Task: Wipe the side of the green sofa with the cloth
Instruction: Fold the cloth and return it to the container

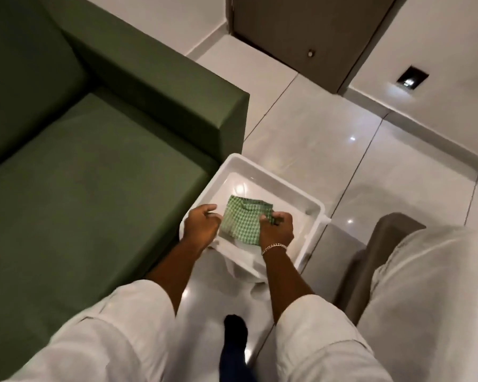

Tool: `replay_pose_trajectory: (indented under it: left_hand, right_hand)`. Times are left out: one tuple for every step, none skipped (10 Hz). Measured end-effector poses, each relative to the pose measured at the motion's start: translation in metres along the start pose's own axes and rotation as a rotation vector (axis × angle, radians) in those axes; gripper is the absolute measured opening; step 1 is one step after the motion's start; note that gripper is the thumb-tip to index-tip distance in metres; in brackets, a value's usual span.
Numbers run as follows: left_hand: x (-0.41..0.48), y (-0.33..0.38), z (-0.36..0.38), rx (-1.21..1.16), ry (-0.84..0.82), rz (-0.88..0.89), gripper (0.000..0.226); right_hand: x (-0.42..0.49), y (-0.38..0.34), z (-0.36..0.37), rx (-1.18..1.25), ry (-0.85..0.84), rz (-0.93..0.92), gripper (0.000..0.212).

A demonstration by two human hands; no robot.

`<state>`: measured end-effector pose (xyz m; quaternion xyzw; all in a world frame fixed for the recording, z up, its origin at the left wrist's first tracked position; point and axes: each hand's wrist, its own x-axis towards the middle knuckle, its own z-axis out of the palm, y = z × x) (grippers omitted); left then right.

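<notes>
Holding a green checked cloth [242, 222] between them, both hands hover over a white tub [312, 209] on the tiled floor [370, 166]. The right hand [276, 228] pinches the cloth's right edge, fingers curled tight on the fabric. The left hand [202, 224] is closed at the cloth's left edge; whether its fingers actually clamp the fabric I cannot tell. The cloth spans the gap between the two grips, folded and slightly rumpled, above the tub's pale inside. A chain bracelet [273, 248] sits on the right wrist (just behind that grip). Left of the left hand stands the green sofa [94, 161], its armrest side touching or just beside the tub's far corner. Below the grips, white sleeves [116, 334] and a dark foot [235, 326] show
</notes>
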<state>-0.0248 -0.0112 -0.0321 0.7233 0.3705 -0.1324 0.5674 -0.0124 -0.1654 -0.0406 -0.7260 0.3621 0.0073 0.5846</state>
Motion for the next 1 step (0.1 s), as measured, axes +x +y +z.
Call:
replay_pose_trajectory:
  left_hand:
    - [-0.0100, 0.0217, -0.0223, 0.102, 0.062, 0.140, 0.032]
  right_hand:
    - [0.0076, -0.0042, -0.0062, -0.131, 0.017, -0.123, 0.010]
